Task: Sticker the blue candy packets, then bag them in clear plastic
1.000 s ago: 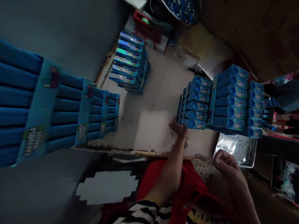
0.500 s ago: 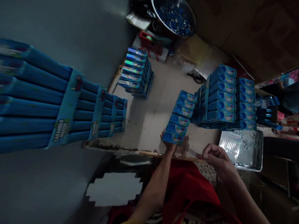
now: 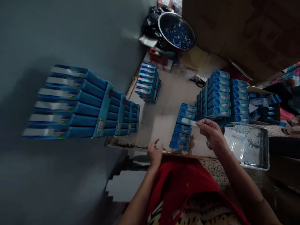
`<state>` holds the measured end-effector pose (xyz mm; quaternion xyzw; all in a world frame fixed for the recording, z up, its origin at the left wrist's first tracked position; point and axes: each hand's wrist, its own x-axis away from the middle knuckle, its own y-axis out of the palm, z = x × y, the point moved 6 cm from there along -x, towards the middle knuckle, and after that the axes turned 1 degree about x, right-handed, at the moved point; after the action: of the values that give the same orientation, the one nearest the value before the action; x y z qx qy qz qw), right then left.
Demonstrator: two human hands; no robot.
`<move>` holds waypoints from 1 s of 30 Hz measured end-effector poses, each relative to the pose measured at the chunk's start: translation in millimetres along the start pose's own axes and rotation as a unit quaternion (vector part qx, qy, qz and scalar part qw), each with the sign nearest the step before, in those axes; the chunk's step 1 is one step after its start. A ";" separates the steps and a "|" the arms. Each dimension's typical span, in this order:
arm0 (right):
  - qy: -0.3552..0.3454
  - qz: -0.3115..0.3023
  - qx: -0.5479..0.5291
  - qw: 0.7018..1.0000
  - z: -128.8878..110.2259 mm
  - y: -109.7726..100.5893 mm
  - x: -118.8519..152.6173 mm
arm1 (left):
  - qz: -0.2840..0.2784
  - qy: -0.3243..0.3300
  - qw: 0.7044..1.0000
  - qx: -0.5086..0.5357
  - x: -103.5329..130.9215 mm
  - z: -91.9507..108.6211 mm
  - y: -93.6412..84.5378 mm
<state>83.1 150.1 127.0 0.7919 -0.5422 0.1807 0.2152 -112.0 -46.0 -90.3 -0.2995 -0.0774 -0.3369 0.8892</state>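
In my right hand (image 3: 212,134), thumb and fingers pinch one end of a pale translucent strip (image 3: 188,121). The strip's free end reaches over a row of blue boxes (image 3: 181,137) on the table; whether it touches them I cannot tell. Each box in that row has a round recess on its face. My left hand (image 3: 155,153), at the table's front edge left of the row, holds nothing and its fingers are apart. Further off to the right rise banded stacks of similar blue boxes (image 3: 219,95).
A tall banded stack of blue boxes (image 3: 89,106) stands at left, a smaller one (image 3: 148,82) behind. At right are a metal tray (image 3: 257,150) with strips, and a box of blue packets (image 3: 262,103). A bowl (image 3: 191,47) and red tape dispenser (image 3: 158,56) sit at the back.
My left hand has let go of the row of blue boxes and moved left. My right hand has moved up with the strip, bringing it over the row. The view has shifted.
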 end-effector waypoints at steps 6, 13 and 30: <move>-0.031 0.002 0.006 0.999 -11.5 18.4 -1.1 | -0.167 0.031 0.967 0.191 -34.1 134.2 -47.4; -0.028 0.023 0.019 0.999 -18.5 41.0 -4.1 | -0.393 -0.071 0.860 0.318 -41.6 216.0 -1.7; 0.029 0.234 0.635 0.736 -27.3 50.4 -53.9 | -0.243 0.049 0.950 0.190 -93.9 219.2 31.5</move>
<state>15.8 190.7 129.2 0.5873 -0.4633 0.5506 -0.3705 -149.1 152.8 40.0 -0.0803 -0.1670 -0.5356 0.8239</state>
